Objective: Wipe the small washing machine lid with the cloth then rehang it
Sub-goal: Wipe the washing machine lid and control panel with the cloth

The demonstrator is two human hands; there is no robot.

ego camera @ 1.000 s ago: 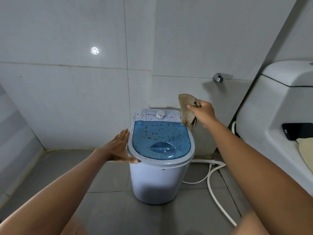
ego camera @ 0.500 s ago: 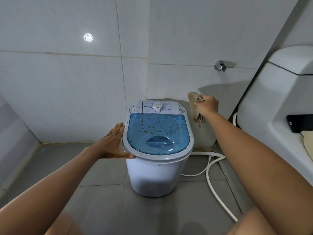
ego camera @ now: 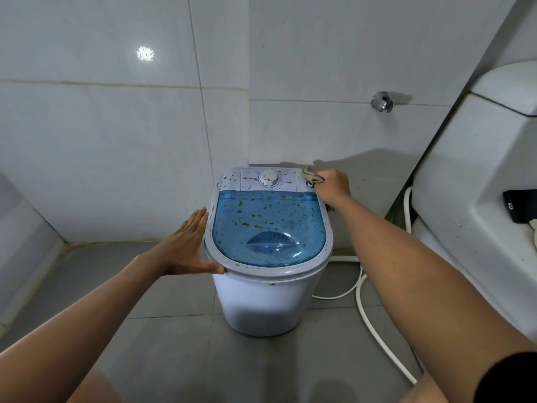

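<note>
A small white washing machine (ego camera: 263,303) stands on the grey floor against the tiled wall. Its blue see-through lid (ego camera: 268,228) and white control panel with a dial (ego camera: 268,178) are speckled with orange-brown bits. My right hand (ego camera: 334,184) grips a bunched tan cloth (ego camera: 311,175) and presses it on the panel's far right corner. My left hand (ego camera: 186,248) lies flat, fingers apart, against the lid's left rim, thumb at the front edge.
A chrome wall hook (ego camera: 382,101) sticks out above and right of the machine. A white toilet tank (ego camera: 476,181) fills the right side, with a black phone (ego camera: 521,205) on it. A white hose (ego camera: 363,298) loops over the floor on the right.
My right hand has brought the cloth down from the air beside the machine onto the control panel's right corner. The left hand stays on the lid's left rim.
</note>
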